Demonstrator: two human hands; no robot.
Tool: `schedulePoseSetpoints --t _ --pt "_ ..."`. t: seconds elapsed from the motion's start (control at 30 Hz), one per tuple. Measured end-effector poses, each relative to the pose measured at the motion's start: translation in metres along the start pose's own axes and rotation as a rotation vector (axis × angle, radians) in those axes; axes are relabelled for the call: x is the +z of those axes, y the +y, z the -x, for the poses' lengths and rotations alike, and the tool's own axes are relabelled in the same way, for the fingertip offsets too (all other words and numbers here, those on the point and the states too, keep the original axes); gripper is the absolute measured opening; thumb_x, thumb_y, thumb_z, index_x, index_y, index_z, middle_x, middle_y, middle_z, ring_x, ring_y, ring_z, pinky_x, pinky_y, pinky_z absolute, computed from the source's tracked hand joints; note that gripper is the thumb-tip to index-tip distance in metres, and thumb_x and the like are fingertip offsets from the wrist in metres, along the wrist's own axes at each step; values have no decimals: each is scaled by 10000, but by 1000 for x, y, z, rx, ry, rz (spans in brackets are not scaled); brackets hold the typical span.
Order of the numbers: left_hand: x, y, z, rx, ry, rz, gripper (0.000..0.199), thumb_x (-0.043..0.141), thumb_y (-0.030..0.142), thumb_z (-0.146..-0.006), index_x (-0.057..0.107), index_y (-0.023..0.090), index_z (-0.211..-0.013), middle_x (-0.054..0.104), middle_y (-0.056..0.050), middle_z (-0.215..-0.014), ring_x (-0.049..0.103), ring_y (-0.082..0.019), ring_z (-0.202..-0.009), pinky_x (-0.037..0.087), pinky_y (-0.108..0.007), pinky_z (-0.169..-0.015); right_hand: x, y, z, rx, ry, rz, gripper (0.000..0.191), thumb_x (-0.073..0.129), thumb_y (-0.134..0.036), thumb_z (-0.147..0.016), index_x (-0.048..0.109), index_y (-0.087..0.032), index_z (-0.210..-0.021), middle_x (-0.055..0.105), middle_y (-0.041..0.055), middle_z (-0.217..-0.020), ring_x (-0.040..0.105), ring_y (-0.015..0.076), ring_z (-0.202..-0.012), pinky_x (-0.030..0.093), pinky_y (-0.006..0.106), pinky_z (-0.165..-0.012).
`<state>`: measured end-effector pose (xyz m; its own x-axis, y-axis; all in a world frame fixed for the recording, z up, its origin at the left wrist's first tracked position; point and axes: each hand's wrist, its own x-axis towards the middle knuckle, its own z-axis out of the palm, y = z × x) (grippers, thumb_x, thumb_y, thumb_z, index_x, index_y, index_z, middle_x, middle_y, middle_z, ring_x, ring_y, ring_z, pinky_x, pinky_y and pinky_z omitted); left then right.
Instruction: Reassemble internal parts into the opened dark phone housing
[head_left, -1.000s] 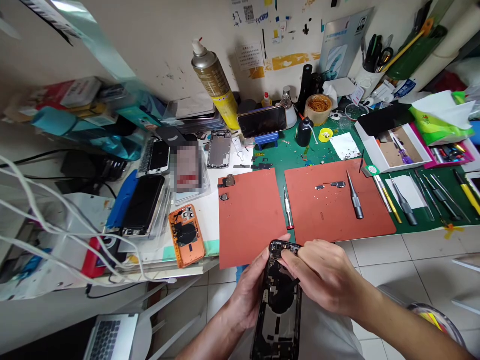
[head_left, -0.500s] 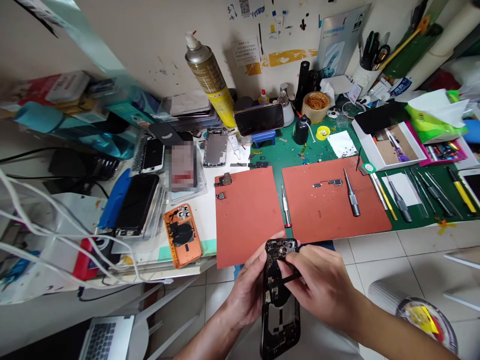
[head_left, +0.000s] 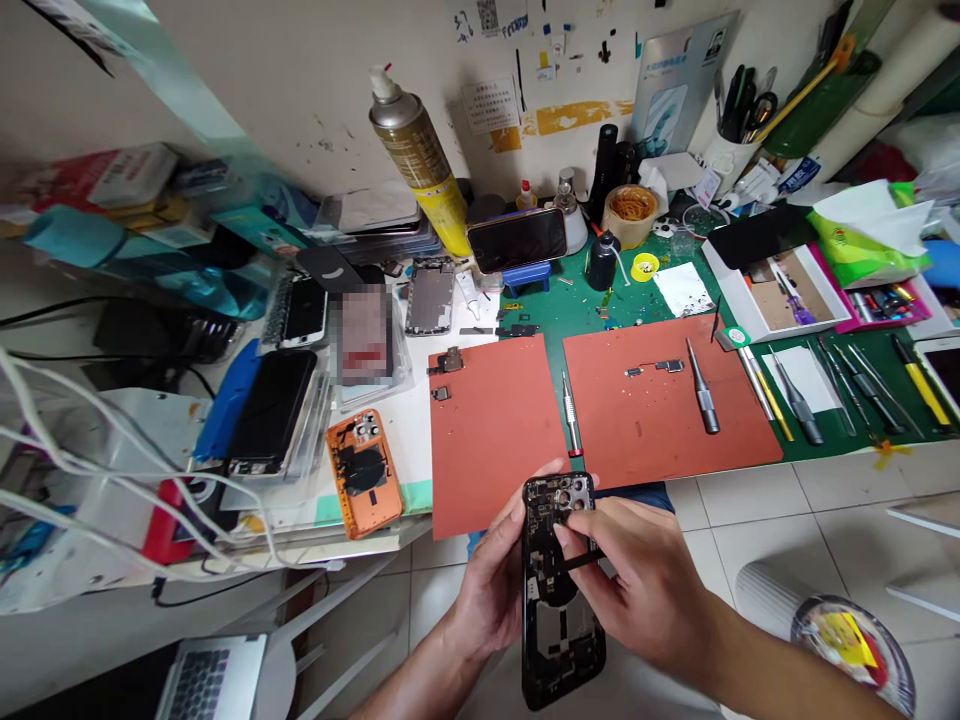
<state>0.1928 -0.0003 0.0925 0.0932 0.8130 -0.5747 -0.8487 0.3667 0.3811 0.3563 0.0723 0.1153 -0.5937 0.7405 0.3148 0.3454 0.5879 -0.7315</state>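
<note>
My left hand (head_left: 491,570) is wrapped round the left side of a black phone housing (head_left: 562,625), held above my lap in front of the bench. Bare inner parts, dark flex strips and camera rings show in the housing. My right hand (head_left: 637,570) is closed in a pinch over its upper right part, just below the camera rings. A dark strip (head_left: 583,560) sticks out by the right thumb; I cannot tell whether the fingers grip it or something smaller. Beyond the housing, a screwdriver (head_left: 571,415) lies between two red-brown mats.
Small phone parts lie on the left mat (head_left: 495,440) and right mat (head_left: 630,420). Left are an orange phone back (head_left: 367,475) and a black phone (head_left: 274,410). Tweezers and drivers (head_left: 866,390) line the right. A spray can (head_left: 416,150) stands behind.
The housing has tilted a little, and its top has shifted slightly left. Both hands keep to the same places on it, with the right fingertips moving slightly near the camera rings.
</note>
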Motion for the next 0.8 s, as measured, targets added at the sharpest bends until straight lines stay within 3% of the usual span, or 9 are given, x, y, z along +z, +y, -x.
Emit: schedulePoseSetpoints --t 0.1,0.27,0.4,0.53,0.67,0.8 --pt "5 1 -2 -8 -5 49 646 638 509 -1040 503 297 -1636 694 -123 -1511 632 -369 -1423 417 -550 -1246 -5 -8 3 71 -5 -116 178 520 -164 -1087 636 -201 -958 517 -50 -695 458 116 -578 355 262 -581" --pt "10 1 -4 41 59 110 679 551 534 -1079 370 331 -1701 731 -121 -1453 690 -360 -1354 447 -586 -1213 0 -19 12 395 -3 -419 195 569 -289 -1094 736 -202 -1046 564 -32 -718 477 98 -534 363 196 -450" --pt "12 -3 -6 130 67 105 683 542 539 -1085 314 389 -1711 744 -103 -1431 731 -351 -1295 476 -597 -1182 15 -21 16 548 -5 -534 273 629 -397 -1066 783 -175 -1036 659 1 -721 576 117 -561 450 192 -483" --pt "10 -7 -8 188 73 80 703 561 559 -1069 332 363 -1703 742 -119 -1430 725 -364 -1304 490 -590 -1170 25 -21 17 615 -17 -574 348 626 -464 -1059 808 -169 -1024 743 50 -784 686 156 -630 521 199 -532" --pt "4 -11 -10 223 63 50 767 614 600 -1028 342 342 -1697 728 -136 -1448 712 -385 -1320 497 -604 -1164 27 -22 17 637 -35 -598 418 630 -539 -1041 818 -166 -1015 758 69 -797 699 180 -639 541 224 -552" --pt "-4 -18 -13 286 70 29 758 589 619 -1032 354 327 -1692 716 -145 -1467 702 -388 -1332 490 -621 -1174 27 -24 14 806 -124 -671 528 620 -656 -1006 814 -165 -1013 752 74 -817 674 191 -691 522 242 -605"
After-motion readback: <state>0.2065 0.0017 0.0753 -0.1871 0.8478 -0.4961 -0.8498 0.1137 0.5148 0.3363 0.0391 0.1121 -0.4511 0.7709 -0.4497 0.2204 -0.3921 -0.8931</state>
